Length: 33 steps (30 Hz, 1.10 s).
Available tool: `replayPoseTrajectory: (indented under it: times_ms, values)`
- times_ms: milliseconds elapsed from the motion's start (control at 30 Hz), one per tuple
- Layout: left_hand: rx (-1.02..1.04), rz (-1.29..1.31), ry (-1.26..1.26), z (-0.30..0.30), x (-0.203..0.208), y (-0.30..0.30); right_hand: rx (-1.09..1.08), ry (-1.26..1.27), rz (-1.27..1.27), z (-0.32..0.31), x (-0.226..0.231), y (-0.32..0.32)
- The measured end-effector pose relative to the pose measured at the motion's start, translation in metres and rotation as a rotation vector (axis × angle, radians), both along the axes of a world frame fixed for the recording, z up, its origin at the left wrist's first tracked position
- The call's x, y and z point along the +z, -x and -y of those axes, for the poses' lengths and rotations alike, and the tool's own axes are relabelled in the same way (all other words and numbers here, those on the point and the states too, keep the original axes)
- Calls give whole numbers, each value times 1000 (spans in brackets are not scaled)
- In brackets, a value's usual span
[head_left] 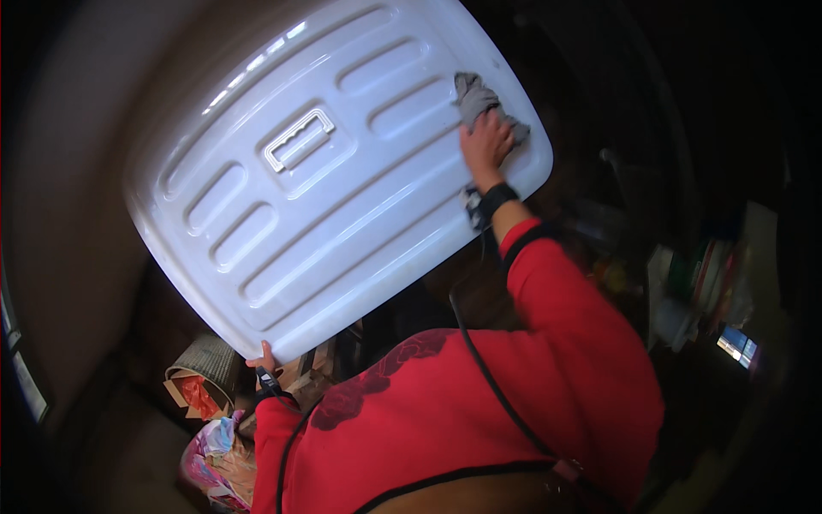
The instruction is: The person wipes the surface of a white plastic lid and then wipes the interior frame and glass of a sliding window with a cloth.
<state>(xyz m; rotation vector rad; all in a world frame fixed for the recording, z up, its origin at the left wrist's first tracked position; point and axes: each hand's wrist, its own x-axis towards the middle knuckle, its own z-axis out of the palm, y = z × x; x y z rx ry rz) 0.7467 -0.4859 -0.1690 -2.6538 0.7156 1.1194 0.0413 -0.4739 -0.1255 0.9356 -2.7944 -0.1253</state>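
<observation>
A big white plastic lid [368, 184] with rounded corners and raised ribs is held up at a slant in front of me. A small white handle [300, 140] sits in a recess in its middle. At the lid's near left corner my left hand [264, 358] grips the rim, its thumb showing and the other fingers hidden behind. My right hand [486, 144] is closed on a crumpled grey cloth [478, 96] and presses it against the lid near the right edge. A dark band with a small device is on each wrist.
Below the lid on the left lies a woven basket [205, 364] with a cardboard box and something red in it. Beside it is a colourful plastic bag [214, 454]. Assorted items stand at the right near a small lit screen [737, 347]. Dark cables run across my red top.
</observation>
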Motion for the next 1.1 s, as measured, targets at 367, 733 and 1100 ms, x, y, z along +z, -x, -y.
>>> replayPoseTrajectory:
  times_ms: [367,733,1100]
  values:
    - [-393,40,72,-2,1,24,740,224,1558,-4,51,-223]
    - [-354,-47,248,-21,-49,-15,-215,256,606,32,12,-52]
    - [-491,77,81,-2,-19,4,758,371,1734,41,11,-285]
